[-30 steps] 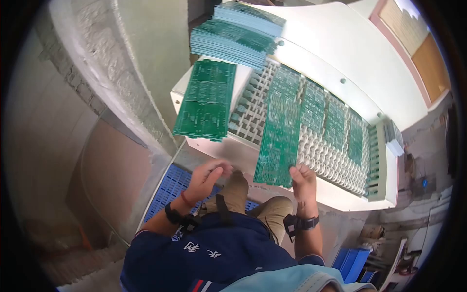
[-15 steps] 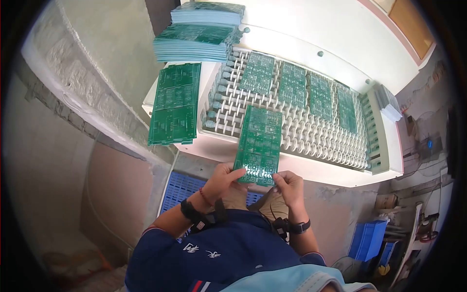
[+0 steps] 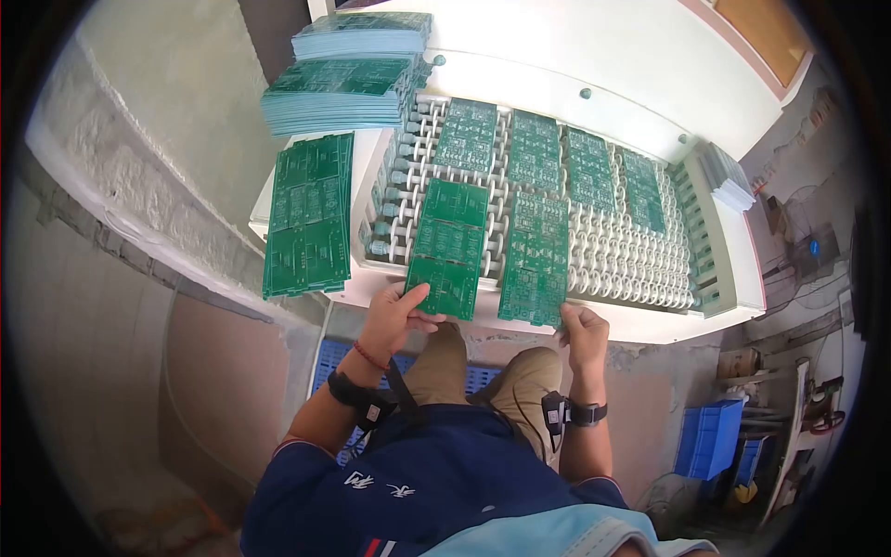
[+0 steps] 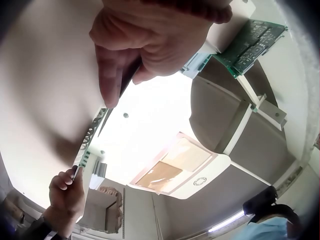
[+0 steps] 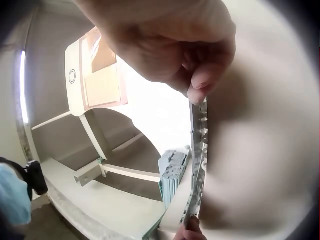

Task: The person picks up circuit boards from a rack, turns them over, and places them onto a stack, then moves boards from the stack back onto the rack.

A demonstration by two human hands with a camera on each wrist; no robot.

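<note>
Around the roller bed [image 3: 631,260], the right hand [image 3: 585,336], toward six o'clock, pinches the near right corner of one green board [image 3: 535,255]. The left hand [image 3: 401,314], at eight, grips the near end of another green board [image 3: 449,243], thumb on top. Both boards reach over the rollers, just apart. A loose board pile [image 3: 308,218] lies at nine. Beyond, four boards [image 3: 534,153] span ten to three; tall stacks [image 3: 336,97] stand at ten.
</note>
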